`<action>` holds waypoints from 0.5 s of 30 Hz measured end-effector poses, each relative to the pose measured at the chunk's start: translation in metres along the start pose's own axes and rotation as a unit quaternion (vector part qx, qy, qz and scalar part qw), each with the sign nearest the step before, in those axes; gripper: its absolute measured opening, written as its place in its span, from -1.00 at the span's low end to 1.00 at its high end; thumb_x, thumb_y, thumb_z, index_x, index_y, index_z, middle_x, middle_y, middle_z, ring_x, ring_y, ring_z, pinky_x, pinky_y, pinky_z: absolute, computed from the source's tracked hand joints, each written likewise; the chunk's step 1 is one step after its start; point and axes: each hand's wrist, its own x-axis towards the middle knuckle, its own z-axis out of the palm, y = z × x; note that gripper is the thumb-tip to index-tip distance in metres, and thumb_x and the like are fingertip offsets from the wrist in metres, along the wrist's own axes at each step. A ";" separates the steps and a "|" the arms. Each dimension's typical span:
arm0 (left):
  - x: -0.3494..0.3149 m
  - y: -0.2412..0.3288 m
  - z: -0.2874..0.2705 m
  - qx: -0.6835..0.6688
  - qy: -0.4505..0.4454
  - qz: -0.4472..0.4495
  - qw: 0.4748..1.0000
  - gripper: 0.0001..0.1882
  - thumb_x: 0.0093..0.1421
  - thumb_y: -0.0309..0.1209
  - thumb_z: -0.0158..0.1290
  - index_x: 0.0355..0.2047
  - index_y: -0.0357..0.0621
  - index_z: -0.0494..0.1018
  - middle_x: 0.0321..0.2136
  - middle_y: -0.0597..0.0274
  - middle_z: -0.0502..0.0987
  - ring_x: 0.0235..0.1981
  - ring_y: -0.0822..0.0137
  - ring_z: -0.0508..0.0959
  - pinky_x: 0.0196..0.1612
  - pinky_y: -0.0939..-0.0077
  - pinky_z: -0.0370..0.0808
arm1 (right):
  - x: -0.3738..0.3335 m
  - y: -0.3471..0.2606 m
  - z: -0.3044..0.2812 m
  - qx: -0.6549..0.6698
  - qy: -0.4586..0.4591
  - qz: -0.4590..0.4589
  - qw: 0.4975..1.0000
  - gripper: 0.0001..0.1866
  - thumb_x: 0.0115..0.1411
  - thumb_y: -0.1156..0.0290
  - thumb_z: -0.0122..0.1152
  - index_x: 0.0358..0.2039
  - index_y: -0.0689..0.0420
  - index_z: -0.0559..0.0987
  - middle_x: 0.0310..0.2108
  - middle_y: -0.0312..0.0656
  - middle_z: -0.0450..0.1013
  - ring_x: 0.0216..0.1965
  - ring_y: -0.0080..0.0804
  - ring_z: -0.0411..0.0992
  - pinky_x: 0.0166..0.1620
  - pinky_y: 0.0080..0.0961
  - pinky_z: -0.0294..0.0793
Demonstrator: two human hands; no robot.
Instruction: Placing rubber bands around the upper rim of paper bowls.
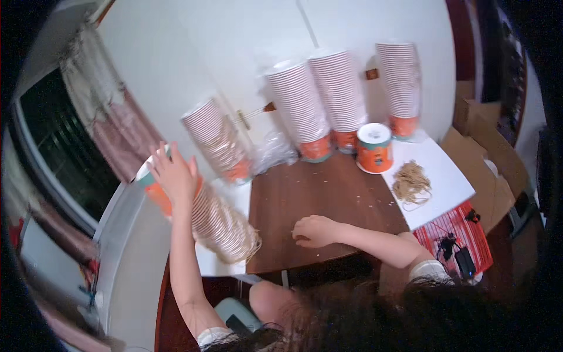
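Observation:
My left hand (175, 177), fingers spread, lies against the top paper bucket (156, 193) of a stack at the table's left. That bucket is orange with a teal band and a white end turned up. Below it, the stacked bucket rims (224, 226) run down to the table, with tan cord loops hanging about them. My right hand (316, 231) rests low over the brown tabletop (311, 193), fingers loosely curled in, nothing visible in them. A single upside-down orange paper bucket (375, 155) stands at the far right, near a heap of tan cord loops (411, 183).
Tall nested bucket stacks (299, 108) line the back, another stack (214, 138) leaning at the back left. Crumpled clear plastic (274, 150) lies between them. Cardboard boxes (487, 152) and a red crate (460, 237) with dark cables are on the right.

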 end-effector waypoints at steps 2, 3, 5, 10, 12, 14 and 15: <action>-0.003 0.053 0.016 -0.144 -0.075 0.089 0.983 -0.62 -0.12 -0.28 0.06 -0.29 -0.22 0.37 -0.22 -0.07 0.36 -0.10 0.01 0.30 -0.07 0.11 0.21 | -0.013 0.019 -0.003 0.015 -0.011 0.026 0.999 -0.85 -0.04 0.30 0.04 -0.47 0.08 0.45 -0.38 -0.21 0.39 -0.28 -0.24 0.35 -0.25 -0.34 0.33; -0.008 0.085 0.027 -0.207 -0.131 0.122 0.962 -0.64 -0.14 -0.31 0.06 -0.31 -0.23 0.37 -0.25 -0.06 0.37 -0.16 0.02 0.33 -0.13 0.14 0.27 | -0.018 0.028 -0.002 0.045 -0.032 0.062 0.997 -0.82 -0.02 0.28 0.02 -0.45 0.09 0.46 -0.40 -0.17 0.40 -0.30 -0.19 0.37 -0.26 -0.30 0.35; -0.018 0.152 0.041 -0.318 -0.155 0.172 0.919 -0.69 -0.16 -0.37 0.05 -0.36 -0.23 0.38 -0.31 -0.04 0.37 -0.26 0.05 0.37 -0.23 0.21 0.33 | -0.028 0.030 -0.006 0.060 -0.044 0.107 0.991 -0.79 -0.01 0.26 0.00 -0.42 0.11 0.46 -0.41 -0.12 0.42 -0.32 -0.14 0.38 -0.28 -0.25 0.37; -0.050 0.321 0.086 -0.449 -0.234 0.243 0.827 -0.72 -0.12 -0.41 0.03 -0.34 -0.22 0.39 -0.35 0.07 0.43 -0.24 0.15 0.41 -0.21 0.30 0.36 | -0.043 0.042 0.000 -0.049 -0.212 0.161 0.963 -0.78 -0.04 0.21 0.04 -0.46 0.07 0.48 -0.39 -0.16 0.42 -0.29 -0.19 0.39 -0.25 -0.26 0.35; -0.062 0.376 0.095 -0.472 -0.209 0.265 0.814 -0.72 -0.11 -0.39 0.04 -0.34 -0.21 0.40 -0.35 0.09 0.43 -0.24 0.20 0.42 -0.22 0.32 0.37 | -0.047 0.048 0.004 -0.072 -0.216 0.175 0.958 -0.77 -0.04 0.21 0.03 -0.43 0.07 0.48 -0.36 -0.18 0.42 -0.27 -0.18 0.38 -0.20 -0.25 0.33; -0.068 0.418 0.097 -0.476 -0.203 0.256 0.817 -0.70 -0.10 -0.36 0.04 -0.33 -0.23 0.38 -0.29 0.11 0.42 -0.22 0.21 0.41 -0.19 0.35 0.35 | -0.052 0.059 0.019 -0.093 -0.220 0.186 0.953 -0.76 -0.04 0.22 0.03 -0.40 0.07 0.48 -0.32 -0.20 0.42 -0.24 -0.18 0.37 -0.16 -0.25 0.31; -0.071 0.436 0.100 -0.484 -0.201 0.261 0.811 -0.70 -0.10 -0.36 0.04 -0.33 -0.23 0.38 -0.29 0.11 0.42 -0.22 0.21 0.41 -0.19 0.35 0.35 | -0.057 0.075 0.037 -0.123 -0.106 0.105 0.981 -0.72 -0.07 0.25 0.02 -0.34 0.09 0.48 -0.29 -0.16 0.42 -0.23 -0.16 0.38 -0.16 -0.25 0.33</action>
